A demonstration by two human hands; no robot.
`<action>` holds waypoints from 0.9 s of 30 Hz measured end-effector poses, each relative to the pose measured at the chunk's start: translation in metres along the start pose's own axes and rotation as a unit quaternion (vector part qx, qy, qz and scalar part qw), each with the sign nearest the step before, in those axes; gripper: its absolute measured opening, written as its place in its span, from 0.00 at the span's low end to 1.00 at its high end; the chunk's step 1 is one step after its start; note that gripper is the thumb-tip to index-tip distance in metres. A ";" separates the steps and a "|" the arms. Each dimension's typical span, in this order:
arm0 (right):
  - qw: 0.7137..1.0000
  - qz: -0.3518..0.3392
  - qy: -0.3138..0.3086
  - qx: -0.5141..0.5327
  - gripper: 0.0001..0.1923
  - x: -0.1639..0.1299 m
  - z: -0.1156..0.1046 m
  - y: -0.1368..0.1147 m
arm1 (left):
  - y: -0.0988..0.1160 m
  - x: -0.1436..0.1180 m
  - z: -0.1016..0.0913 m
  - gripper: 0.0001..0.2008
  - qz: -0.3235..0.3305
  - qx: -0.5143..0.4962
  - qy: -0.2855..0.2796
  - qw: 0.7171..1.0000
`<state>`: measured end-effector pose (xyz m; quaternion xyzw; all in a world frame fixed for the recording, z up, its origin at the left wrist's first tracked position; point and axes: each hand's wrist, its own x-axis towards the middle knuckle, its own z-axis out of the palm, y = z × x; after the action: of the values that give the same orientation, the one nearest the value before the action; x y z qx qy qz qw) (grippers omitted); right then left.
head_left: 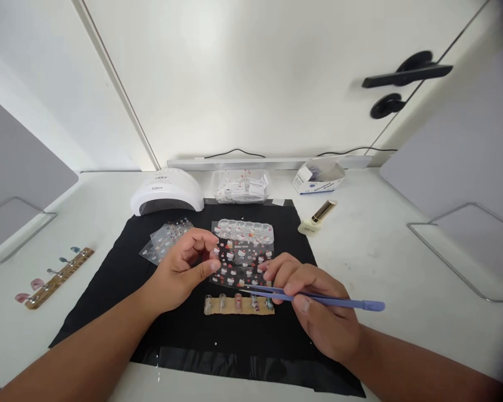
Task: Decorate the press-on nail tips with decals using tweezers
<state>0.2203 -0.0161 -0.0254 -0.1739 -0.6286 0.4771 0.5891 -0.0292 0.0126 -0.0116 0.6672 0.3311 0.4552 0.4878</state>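
A clear sticker sheet (243, 267) printed with small white cat faces and red accents is at the middle of a black mat (180, 335), its far part overlapping a clear compartmented case (248, 224). The left hand (182, 273) is at the sheet's left edge, thumb and curled fingers parted; whether they touch it is unclear. The right hand (324, 312), at the right edge, grips purple tweezers (343, 302), the tips pointing left over the near edge. Just nearer is a tan strip (230, 311) bearing five decorated nail tips (238, 302). More sheets (161, 244) lie beyond the left hand. Around the mat, on a white table (369, 245), are a wooden stand (61, 277) with nail tips at left, a white lamp (167, 187) at far left, a clear tub (215, 187) of packets behind, and a box (318, 182) and a gold-capped bottle (311, 225) at right.
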 end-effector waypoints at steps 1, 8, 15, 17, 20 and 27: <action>1.000 0.001 0.001 0.000 0.08 -0.001 0.001 -0.001 | 0.001 -0.002 0.001 0.12 -0.002 0.000 -0.007 1.000; 0.999 0.006 0.034 0.000 0.09 0.002 -0.004 -0.007 | 0.006 -0.003 0.005 0.19 0.010 0.023 -0.049 0.998; 0.999 0.012 0.048 0.004 0.08 0.004 -0.008 -0.008 | 0.012 -0.001 0.004 0.06 0.011 0.090 -0.073 0.993; 0.999 0.019 0.046 0.005 0.08 0.002 -0.007 -0.010 | 0.016 0.000 0.006 0.02 0.013 0.110 -0.089 0.990; 0.998 0.025 0.059 0.005 0.06 0.002 -0.006 -0.011 | 0.020 0.001 0.006 0.02 0.017 0.128 -0.101 0.986; 0.996 0.057 0.071 -0.001 0.05 0.005 -0.007 -0.008 | 0.021 0.002 0.005 0.02 0.021 0.131 -0.113 0.985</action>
<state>0.2282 -0.0133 -0.0173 -0.2435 -0.5745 0.4954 0.6044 -0.0235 0.0062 0.0083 0.7794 0.3164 0.3394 0.4210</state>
